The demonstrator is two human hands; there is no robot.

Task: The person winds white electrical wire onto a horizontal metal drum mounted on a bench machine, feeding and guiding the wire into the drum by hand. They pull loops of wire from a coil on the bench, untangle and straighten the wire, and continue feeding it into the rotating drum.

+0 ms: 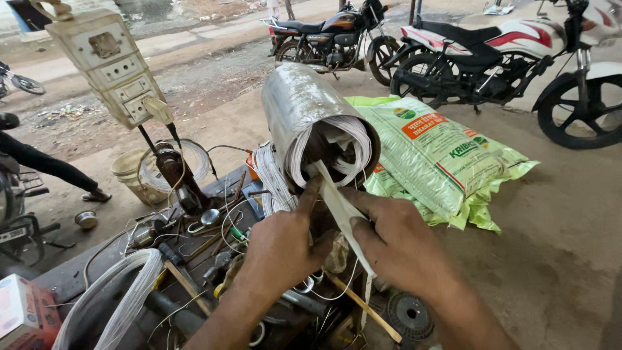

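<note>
Motorcycles are standing at the top of my view, a black one (pixel 337 35) behind and a white-and-red one (pixel 512 58) nearer, well apart from the work. Below them a green-and-white printed sack (pixel 434 159) is lying flat on the dirt, with an orange label patch near its upper end and a round emblem above that. At the upper left a cream switchboard box (pixel 113 65) is hanging tilted over the cluttered workbench (pixel 71 275), and a red-and-white carton (pixel 19 311) is sitting at the bench's lower left corner beside a loose coil of white wire (pixel 116 298). In the middle I am steadying the metal stator cylinder (pixel 295 104), its open end tilted toward me, with white winding wire (pixel 350 139) already looping through its slots and a bundle trailing out on the left side. I judge the winding to be well along but not finished, since loose strands are still hanging and a white insulation strip (pixel 340 210) is only partly pushed in. My left hand (pixel 282 249) is reaching up with fingers pressing at the cylinder's lower rim. My right hand (pixel 395 243) is pinching the strip between thumb and fingers, just below the opening.
</note>
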